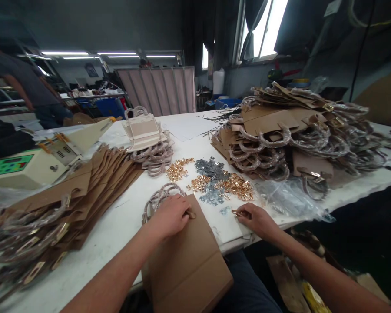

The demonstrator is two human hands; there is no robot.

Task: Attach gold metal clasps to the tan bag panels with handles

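A brown handbag piece (189,261) leans over the near table edge, with plastic-wrapped handles (163,193) at its top. My left hand (171,215) grips its upper edge, fingers curled near a small tan tab (191,214). At the table's front edge, to the right of the bag, my right hand (256,219) pinches a small gold-coloured metal fitting (237,212). Beyond the hands lie loose gold metal fittings (237,187) and a heap of flat grey metal plates (211,169). A second pile of gold pieces (177,169) is farther left.
Brown bag pieces (94,178) fan out at left beside a cream machine (35,167) with a green panel. A tall stack of similar pieces (270,119) stands at right, above clear plastic bags (289,202). White bag pieces (141,132) lie behind. A person (26,87) stands far left.
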